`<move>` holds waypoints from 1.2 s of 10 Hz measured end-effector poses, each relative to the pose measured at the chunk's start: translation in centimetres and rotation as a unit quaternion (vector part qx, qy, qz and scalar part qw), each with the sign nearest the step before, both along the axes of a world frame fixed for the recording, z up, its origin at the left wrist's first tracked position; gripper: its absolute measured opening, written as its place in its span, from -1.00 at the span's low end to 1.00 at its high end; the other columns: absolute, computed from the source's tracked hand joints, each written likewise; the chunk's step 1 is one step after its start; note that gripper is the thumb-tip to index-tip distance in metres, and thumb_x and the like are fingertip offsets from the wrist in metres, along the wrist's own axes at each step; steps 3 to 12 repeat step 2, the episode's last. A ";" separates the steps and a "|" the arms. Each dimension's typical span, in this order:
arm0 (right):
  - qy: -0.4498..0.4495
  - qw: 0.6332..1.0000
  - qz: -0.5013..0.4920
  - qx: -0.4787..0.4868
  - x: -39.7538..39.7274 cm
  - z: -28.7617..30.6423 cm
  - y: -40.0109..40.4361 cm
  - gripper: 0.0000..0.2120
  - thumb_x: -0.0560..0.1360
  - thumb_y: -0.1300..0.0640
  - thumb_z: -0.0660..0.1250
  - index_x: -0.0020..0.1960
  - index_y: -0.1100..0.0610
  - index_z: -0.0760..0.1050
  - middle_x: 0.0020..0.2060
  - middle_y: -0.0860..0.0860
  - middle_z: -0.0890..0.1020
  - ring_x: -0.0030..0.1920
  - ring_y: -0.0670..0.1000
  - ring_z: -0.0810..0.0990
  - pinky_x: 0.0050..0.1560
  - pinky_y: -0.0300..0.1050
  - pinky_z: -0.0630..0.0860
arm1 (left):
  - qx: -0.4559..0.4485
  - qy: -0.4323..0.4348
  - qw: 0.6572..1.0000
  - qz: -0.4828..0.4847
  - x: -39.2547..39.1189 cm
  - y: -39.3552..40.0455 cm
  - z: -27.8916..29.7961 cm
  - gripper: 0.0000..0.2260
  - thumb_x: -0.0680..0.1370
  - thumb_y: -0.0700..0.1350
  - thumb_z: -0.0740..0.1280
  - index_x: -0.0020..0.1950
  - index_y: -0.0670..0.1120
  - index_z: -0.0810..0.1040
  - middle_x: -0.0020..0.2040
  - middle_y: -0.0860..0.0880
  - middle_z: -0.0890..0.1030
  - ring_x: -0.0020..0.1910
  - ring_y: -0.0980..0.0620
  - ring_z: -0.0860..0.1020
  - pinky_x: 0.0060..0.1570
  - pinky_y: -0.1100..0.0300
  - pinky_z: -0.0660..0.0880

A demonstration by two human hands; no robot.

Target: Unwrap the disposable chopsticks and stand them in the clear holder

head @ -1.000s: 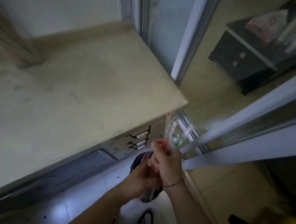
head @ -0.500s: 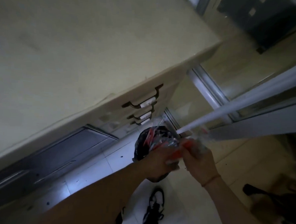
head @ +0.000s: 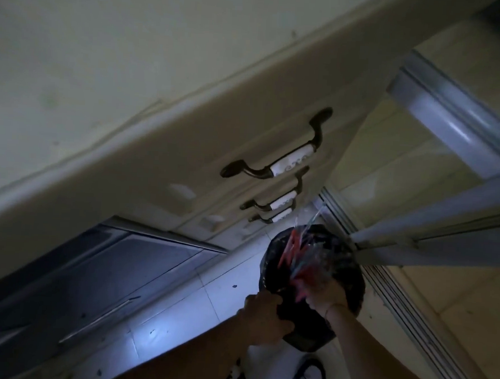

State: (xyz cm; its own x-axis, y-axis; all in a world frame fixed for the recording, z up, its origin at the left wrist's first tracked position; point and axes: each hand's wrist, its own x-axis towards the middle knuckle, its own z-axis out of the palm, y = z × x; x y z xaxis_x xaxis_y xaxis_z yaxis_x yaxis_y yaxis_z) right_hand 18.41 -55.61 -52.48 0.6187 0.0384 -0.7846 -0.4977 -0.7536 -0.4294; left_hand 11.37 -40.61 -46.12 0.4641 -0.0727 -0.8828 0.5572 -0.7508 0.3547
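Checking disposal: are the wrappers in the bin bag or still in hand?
Still in hand: the right hand grips the wrappers over the black bin bag.

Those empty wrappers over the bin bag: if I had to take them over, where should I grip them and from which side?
Grip the bunched lower end of the wrappers, just above where the right hand pinches them: there the films are gathered, while the clear tips fan out loose toward the drawers. Probably come from the right, since the left hand holds the rim of the black bin bag on the other side.
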 end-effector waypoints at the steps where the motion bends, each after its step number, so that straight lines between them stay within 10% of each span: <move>1: 0.040 0.998 -0.056 0.000 -0.6 -0.3 -0.5 -0.72 0.37 -0.09 0.49 -0.28 0.03 0.44 -0.33 0.06 0.60 -0.18 0.14 0.63 -0.10 0.03 0.57 | -0.001 0.010 0.999 0.032 -0.6 0.4 1.0 -0.40 0.57 0.14 0.29 0.53 -0.06 0.21 0.50 -0.11 0.23 0.46 -0.14 0.20 0.40 0.05 0.27; 12: 0.012 0.994 -0.107 -0.005 -0.7 3.4 -1.0 -0.73 0.40 0.03 0.47 -0.34 0.09 0.44 -0.32 0.16 0.61 -0.30 0.15 0.57 -0.24 0.04 0.48 | -0.015 0.003 0.996 0.087 -0.4 0.0 3.9 -0.39 0.58 0.13 0.30 0.54 -0.05 0.19 0.51 -0.10 0.24 0.43 -0.10 0.29 0.36 0.13 0.32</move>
